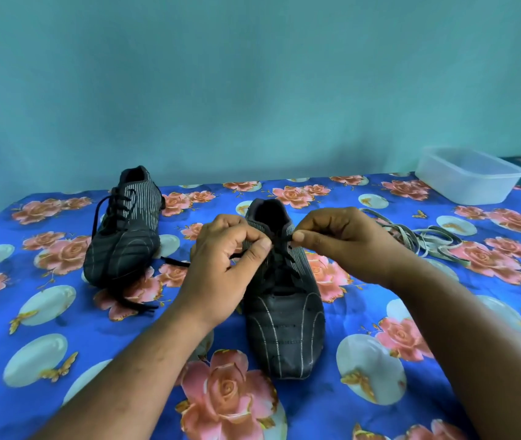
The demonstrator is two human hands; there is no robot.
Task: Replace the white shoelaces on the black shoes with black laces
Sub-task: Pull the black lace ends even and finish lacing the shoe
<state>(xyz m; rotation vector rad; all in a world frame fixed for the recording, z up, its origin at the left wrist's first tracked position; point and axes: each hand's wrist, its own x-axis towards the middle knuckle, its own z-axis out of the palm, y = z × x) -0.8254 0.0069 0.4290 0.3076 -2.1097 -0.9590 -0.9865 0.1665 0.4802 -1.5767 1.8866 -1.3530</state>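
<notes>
Pinching the black lace [280, 249] between curled fingertips above the near shoe [284, 312], the left hand [221, 265] and right hand [345, 239] apparently each grip one end.

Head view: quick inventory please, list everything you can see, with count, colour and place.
shoes: two, black with pale stripes; one in the centre between the hands, one back left, laced in black.
black laces: one in the centre shoe, one in the left shoe with ends trailing on the cloth.
white laces: loose pile, right of the centre shoe.
plastic tub: one, clear, back right.
floral cloth: one, blue with pink roses, covering the surface.
left hand: fingers pinching the centre lace.
right hand: fingers pinching the same lace.
</notes>
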